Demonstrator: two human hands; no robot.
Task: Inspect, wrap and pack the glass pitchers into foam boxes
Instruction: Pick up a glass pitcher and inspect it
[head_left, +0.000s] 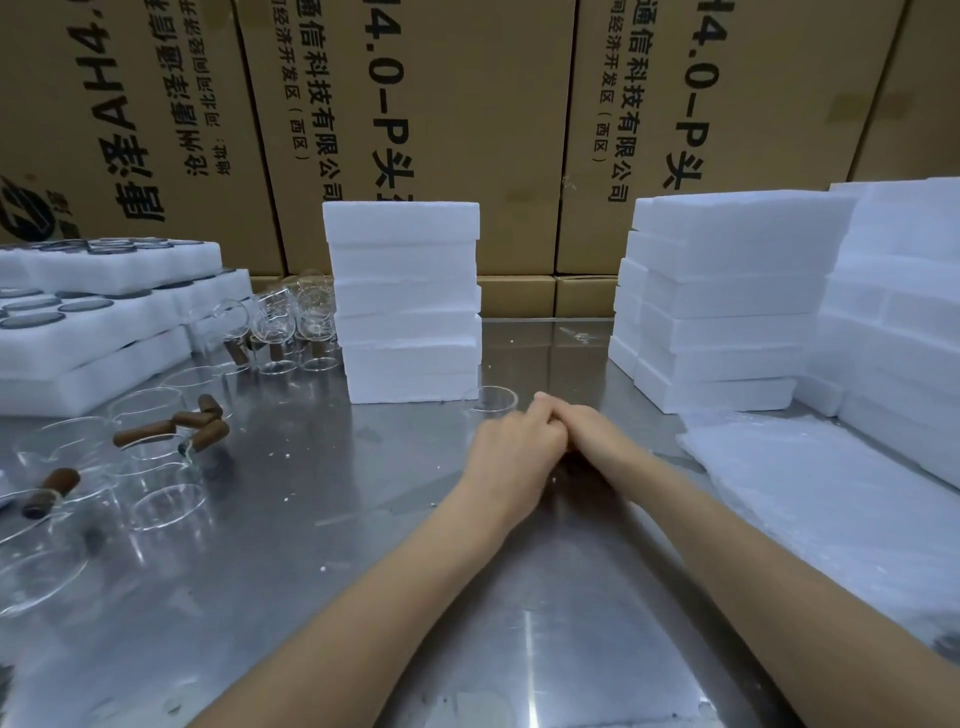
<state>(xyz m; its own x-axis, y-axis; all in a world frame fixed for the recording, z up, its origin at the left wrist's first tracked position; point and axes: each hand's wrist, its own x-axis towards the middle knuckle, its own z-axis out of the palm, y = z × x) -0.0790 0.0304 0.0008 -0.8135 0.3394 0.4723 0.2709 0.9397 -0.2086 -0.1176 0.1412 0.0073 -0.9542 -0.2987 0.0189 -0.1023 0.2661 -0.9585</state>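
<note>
A: Item: glass pitcher (491, 402), on the desk (363, 519) just beyond our grip.
B: Grip: left hand (511, 449) and right hand (592, 434) pressed together; what they clasp, we cannot tell.
A: Step: inspection, we judge. Next: wrap sheets (810, 493), right of grip.

Worktop (322, 519): pitchers (161, 457) at left, before lid trays (104, 312); foam stack (408, 301) centre-rear; more foam boxes (727, 301) at right, wrap sheets (810, 488) before them. Cartons (467, 104) stand behind all.
</note>
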